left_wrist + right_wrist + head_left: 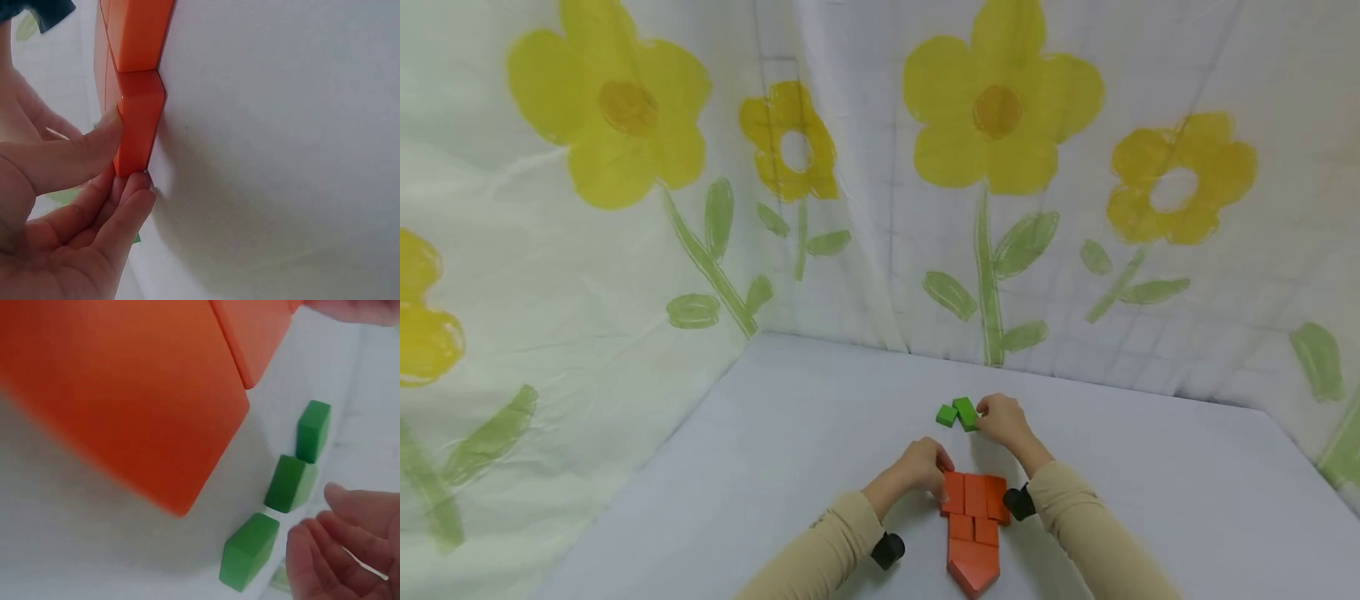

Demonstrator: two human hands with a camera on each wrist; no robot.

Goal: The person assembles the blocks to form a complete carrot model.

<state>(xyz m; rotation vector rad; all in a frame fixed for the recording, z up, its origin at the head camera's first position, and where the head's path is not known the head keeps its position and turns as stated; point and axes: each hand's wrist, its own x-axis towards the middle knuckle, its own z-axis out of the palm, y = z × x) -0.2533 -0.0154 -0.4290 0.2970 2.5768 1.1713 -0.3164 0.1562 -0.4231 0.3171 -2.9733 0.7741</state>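
Observation:
Flat orange blocks [973,521] lie on the table in a carrot shape, its point toward me. My left hand [934,463] pinches the top-left orange block [140,115] between thumb and fingertips [134,190]. Just beyond the orange shape lie small green blocks [958,413]; the right wrist view shows three of them [290,484] in a curved row. My right hand [989,412] is at the right end of the green blocks with relaxed fingers [331,550], which lie beside the blocks and grip nothing.
The white table [1150,467] is hemmed in at the back and both sides by a draped cloth with yellow flowers [1000,108]. A black wrist camera [1019,502] sits on each sleeve.

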